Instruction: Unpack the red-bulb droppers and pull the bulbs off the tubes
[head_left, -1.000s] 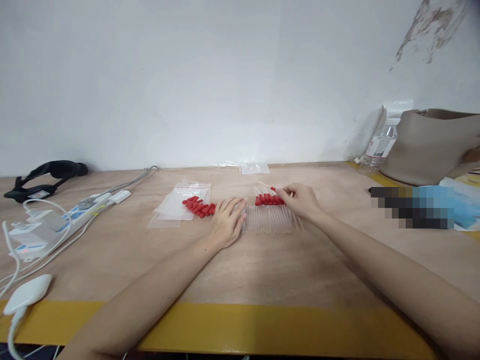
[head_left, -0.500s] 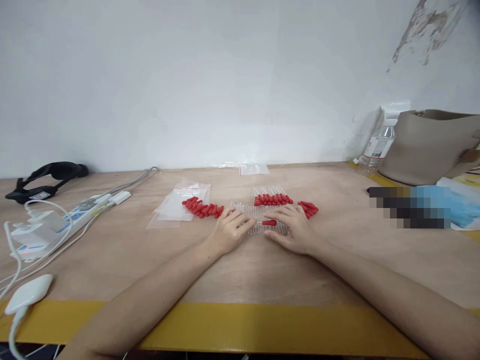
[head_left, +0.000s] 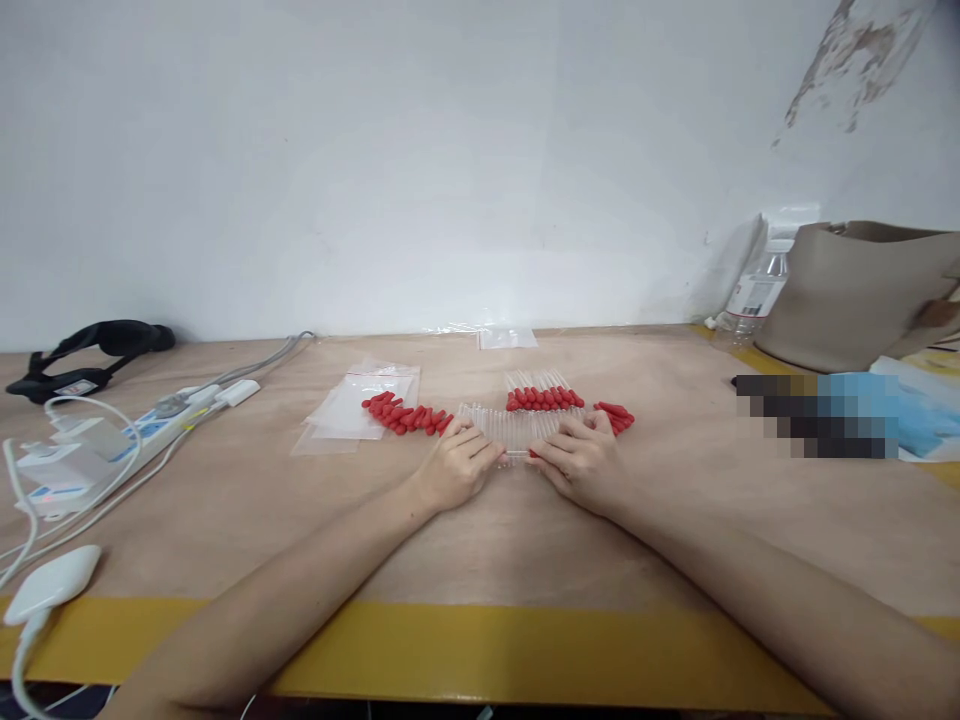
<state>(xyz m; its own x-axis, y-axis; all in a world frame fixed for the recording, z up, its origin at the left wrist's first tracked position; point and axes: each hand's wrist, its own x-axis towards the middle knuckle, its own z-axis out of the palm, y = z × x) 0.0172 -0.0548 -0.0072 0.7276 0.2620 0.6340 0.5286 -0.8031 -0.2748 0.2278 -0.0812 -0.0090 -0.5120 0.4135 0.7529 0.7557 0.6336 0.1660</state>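
Observation:
Between my two hands lies a glass dropper tube (head_left: 517, 453), held level. My left hand (head_left: 457, 468) is closed, pinching its left end with thumb and fingers. At the other end, my right hand (head_left: 583, 466) is closed round a red rubber bulb (head_left: 533, 454), mostly hidden by the fingers. Under and behind the hands is a row of clear glass tubes (head_left: 510, 428). Just beyond them, several droppers with red bulbs (head_left: 544, 399) are lined up side by side. Loose red bulbs (head_left: 405, 416) lie left of my left hand, and more red bulbs (head_left: 616, 414) show beyond my right hand.
Clear plastic bags (head_left: 352, 405) lie at the left, another bag (head_left: 508, 339) by the wall. A power strip (head_left: 150, 432) with cables and a black strap-like object (head_left: 90, 355) occupy the far left. On the right stand a bottle (head_left: 757, 290) and a beige bag (head_left: 847, 290).
My right fingers have closed over the red bulb, which lay exposed between the hands before. The glass tube is now pinched between both hands, slightly nearer to me.

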